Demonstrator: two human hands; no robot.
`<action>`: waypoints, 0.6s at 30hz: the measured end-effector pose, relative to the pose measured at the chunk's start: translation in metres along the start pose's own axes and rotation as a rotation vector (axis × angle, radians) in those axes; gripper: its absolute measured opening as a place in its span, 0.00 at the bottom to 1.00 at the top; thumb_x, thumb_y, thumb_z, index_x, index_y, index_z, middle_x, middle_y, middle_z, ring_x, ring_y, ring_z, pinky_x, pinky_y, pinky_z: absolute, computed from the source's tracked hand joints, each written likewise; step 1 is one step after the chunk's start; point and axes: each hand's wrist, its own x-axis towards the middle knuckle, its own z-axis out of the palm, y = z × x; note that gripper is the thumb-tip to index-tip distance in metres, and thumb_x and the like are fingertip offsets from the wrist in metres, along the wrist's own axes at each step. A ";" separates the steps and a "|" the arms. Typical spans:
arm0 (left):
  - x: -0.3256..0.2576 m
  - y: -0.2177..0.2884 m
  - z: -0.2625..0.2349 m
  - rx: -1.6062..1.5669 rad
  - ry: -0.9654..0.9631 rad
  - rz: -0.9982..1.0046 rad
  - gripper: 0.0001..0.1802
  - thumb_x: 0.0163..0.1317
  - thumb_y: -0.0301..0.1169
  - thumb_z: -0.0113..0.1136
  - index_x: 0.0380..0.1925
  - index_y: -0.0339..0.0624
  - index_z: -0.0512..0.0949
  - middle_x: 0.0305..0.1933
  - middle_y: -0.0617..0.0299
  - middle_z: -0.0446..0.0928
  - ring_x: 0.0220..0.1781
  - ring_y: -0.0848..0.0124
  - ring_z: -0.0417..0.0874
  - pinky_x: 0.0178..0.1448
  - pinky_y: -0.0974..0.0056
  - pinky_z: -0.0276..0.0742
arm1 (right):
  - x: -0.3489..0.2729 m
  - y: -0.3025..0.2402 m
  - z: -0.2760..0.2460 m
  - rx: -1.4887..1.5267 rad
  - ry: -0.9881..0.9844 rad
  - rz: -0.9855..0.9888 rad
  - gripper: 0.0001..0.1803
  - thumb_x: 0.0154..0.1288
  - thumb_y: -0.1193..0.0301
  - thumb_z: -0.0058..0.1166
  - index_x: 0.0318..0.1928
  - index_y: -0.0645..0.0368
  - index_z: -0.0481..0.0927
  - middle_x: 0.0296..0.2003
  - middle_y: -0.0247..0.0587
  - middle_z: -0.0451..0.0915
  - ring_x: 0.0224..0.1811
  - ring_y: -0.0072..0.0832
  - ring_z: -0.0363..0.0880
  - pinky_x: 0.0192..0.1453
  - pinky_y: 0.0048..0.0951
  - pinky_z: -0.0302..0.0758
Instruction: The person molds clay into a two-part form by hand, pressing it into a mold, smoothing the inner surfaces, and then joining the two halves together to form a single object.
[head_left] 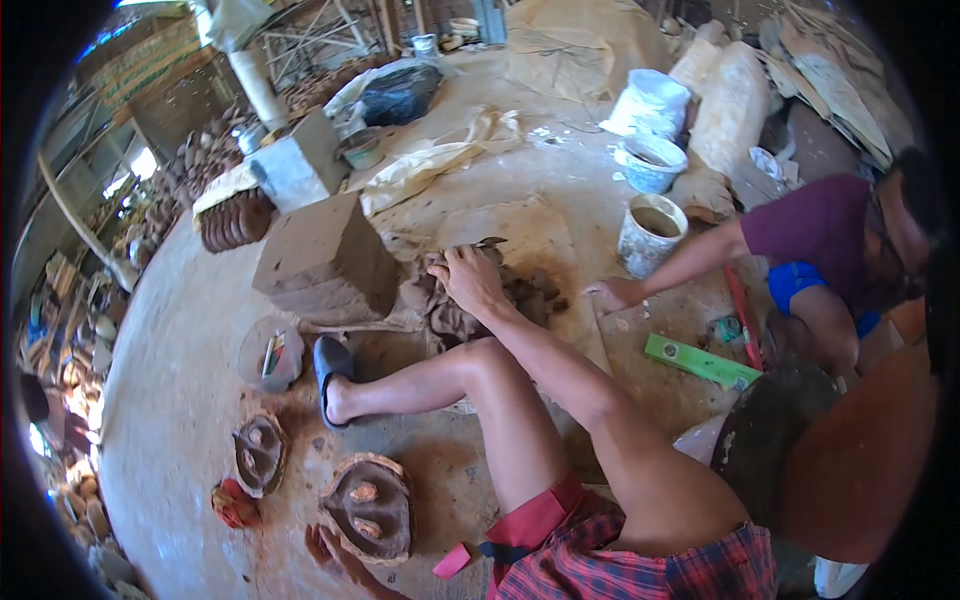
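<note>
Landmark: one clay block (325, 265), square-edged, standing on the floor (175, 370). One heap of clay (455, 318), in loose lumps, lies just to the block's right.

Hands of the person: two. The right hand (468, 278) rests on the heap with fingers bent; whether it grips a lump cannot be told. The left hand (338, 558) is well nearer the wearer than the block, released, fingers extended, just beside the larger mould (397, 512).

Moulds: two, both on the near side of the block, the smaller mould (268, 470) farther left. Each contains two small raised pieces.

Also counted: one round tub (290, 368) near the block's front left; one blue slipper (333, 365), worn, just in front of it; two white-rimmed buckets (640, 250) well to its right; one green level (700, 361) farther right and nearer the wearer; one co-worker (830, 240) at far right, one arm stretched toward the heap.

Edges and room: the block's right side is closely bounded by the heap, its front by tub and slipper. A broad strip of floor runs along its left, between it and the stacked pieces at the far left.
</note>
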 end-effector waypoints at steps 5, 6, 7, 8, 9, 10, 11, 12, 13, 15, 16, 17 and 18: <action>-0.038 0.042 0.017 -0.015 0.052 -0.159 0.24 0.73 0.43 0.69 0.61 0.40 0.80 0.53 0.46 0.83 0.51 0.57 0.87 0.53 0.58 0.87 | 0.008 0.063 0.004 -0.239 -0.508 0.179 0.18 0.67 0.58 0.62 0.48 0.55 0.91 0.49 0.50 0.90 0.56 0.45 0.88 0.53 0.44 0.85; -0.036 0.037 0.021 -0.030 0.040 -0.166 0.24 0.73 0.42 0.69 0.61 0.40 0.80 0.52 0.48 0.83 0.50 0.59 0.86 0.52 0.59 0.86 | 0.017 0.067 0.002 -0.253 -0.665 0.131 0.17 0.66 0.59 0.62 0.47 0.54 0.92 0.49 0.49 0.90 0.55 0.44 0.89 0.51 0.45 0.86; -0.030 0.033 0.017 -0.045 0.029 -0.166 0.24 0.73 0.42 0.68 0.62 0.40 0.79 0.50 0.50 0.82 0.49 0.61 0.86 0.51 0.61 0.85 | 0.021 0.063 0.003 -0.254 -0.826 0.078 0.16 0.66 0.60 0.62 0.46 0.54 0.92 0.48 0.48 0.91 0.54 0.42 0.89 0.50 0.46 0.86; -0.023 0.026 0.016 -0.068 0.014 -0.168 0.24 0.74 0.41 0.68 0.62 0.40 0.78 0.49 0.52 0.82 0.48 0.64 0.85 0.50 0.62 0.84 | 0.025 0.056 0.003 -0.246 -0.822 0.074 0.16 0.66 0.60 0.62 0.46 0.54 0.92 0.48 0.48 0.91 0.54 0.42 0.89 0.50 0.46 0.86; -0.019 0.020 0.012 -0.092 0.001 -0.172 0.24 0.74 0.41 0.67 0.63 0.40 0.77 0.47 0.54 0.81 0.47 0.66 0.84 0.48 0.63 0.82 | 0.028 0.046 0.006 -0.279 -0.864 0.019 0.16 0.65 0.61 0.61 0.47 0.53 0.92 0.49 0.47 0.91 0.55 0.42 0.89 0.52 0.47 0.86; -0.016 0.015 0.009 -0.119 -0.003 -0.172 0.24 0.75 0.40 0.67 0.63 0.40 0.77 0.46 0.56 0.81 0.45 0.68 0.83 0.47 0.65 0.81 | 0.033 0.035 0.010 -0.312 -0.905 -0.041 0.16 0.64 0.62 0.60 0.47 0.52 0.92 0.51 0.46 0.90 0.55 0.42 0.89 0.53 0.48 0.85; -0.011 0.010 0.002 -0.144 -0.014 -0.172 0.24 0.75 0.40 0.66 0.64 0.40 0.76 0.44 0.58 0.81 0.44 0.70 0.82 0.46 0.66 0.80 | 0.038 0.022 0.015 -0.343 -0.944 -0.106 0.16 0.63 0.63 0.60 0.48 0.52 0.92 0.52 0.46 0.90 0.55 0.41 0.89 0.54 0.49 0.85; -0.007 0.004 -0.004 -0.169 -0.012 -0.167 0.24 0.75 0.40 0.66 0.64 0.40 0.75 0.43 0.60 0.80 0.43 0.73 0.81 0.45 0.68 0.79 | 0.044 0.012 0.019 -0.352 -1.012 -0.070 0.19 0.63 0.63 0.58 0.51 0.51 0.91 0.56 0.44 0.89 0.59 0.41 0.88 0.57 0.52 0.84; -0.008 -0.004 -0.002 -0.194 -0.026 -0.179 0.24 0.76 0.39 0.65 0.65 0.40 0.74 0.41 0.63 0.80 0.42 0.75 0.80 0.44 0.69 0.78 | 0.049 0.020 0.026 -0.326 -1.059 0.016 0.20 0.64 0.62 0.57 0.54 0.50 0.90 0.58 0.41 0.88 0.61 0.40 0.87 0.57 0.51 0.84; -0.038 -0.012 0.065 -0.337 -0.101 -0.218 0.21 0.75 0.37 0.65 0.63 0.40 0.75 0.36 0.67 0.80 0.36 0.79 0.78 0.39 0.72 0.73 | 0.086 0.128 0.011 -0.485 -1.157 0.368 0.20 0.57 0.59 0.67 0.51 0.39 0.91 0.54 0.39 0.89 0.58 0.40 0.87 0.61 0.43 0.82; -0.029 -0.006 0.045 -0.298 -0.074 -0.193 0.22 0.75 0.37 0.66 0.63 0.40 0.75 0.37 0.67 0.80 0.37 0.78 0.78 0.40 0.71 0.73 | 0.083 0.095 0.018 -0.491 -1.165 0.194 0.20 0.56 0.59 0.68 0.50 0.44 0.91 0.54 0.44 0.89 0.57 0.42 0.88 0.60 0.44 0.82; -0.022 -0.005 0.027 -0.259 -0.056 -0.179 0.23 0.74 0.37 0.67 0.63 0.39 0.75 0.38 0.66 0.80 0.38 0.78 0.78 0.40 0.71 0.74 | 0.071 0.069 0.021 -0.481 -1.126 0.137 0.19 0.58 0.59 0.66 0.50 0.48 0.91 0.52 0.47 0.89 0.54 0.43 0.88 0.59 0.45 0.83; -0.009 -0.002 -0.001 -0.209 -0.012 -0.172 0.25 0.73 0.39 0.68 0.63 0.39 0.75 0.39 0.65 0.81 0.40 0.76 0.80 0.44 0.69 0.77 | 0.064 0.024 0.015 -0.456 -1.081 0.080 0.20 0.59 0.58 0.64 0.49 0.53 0.91 0.51 0.49 0.89 0.52 0.44 0.89 0.58 0.45 0.83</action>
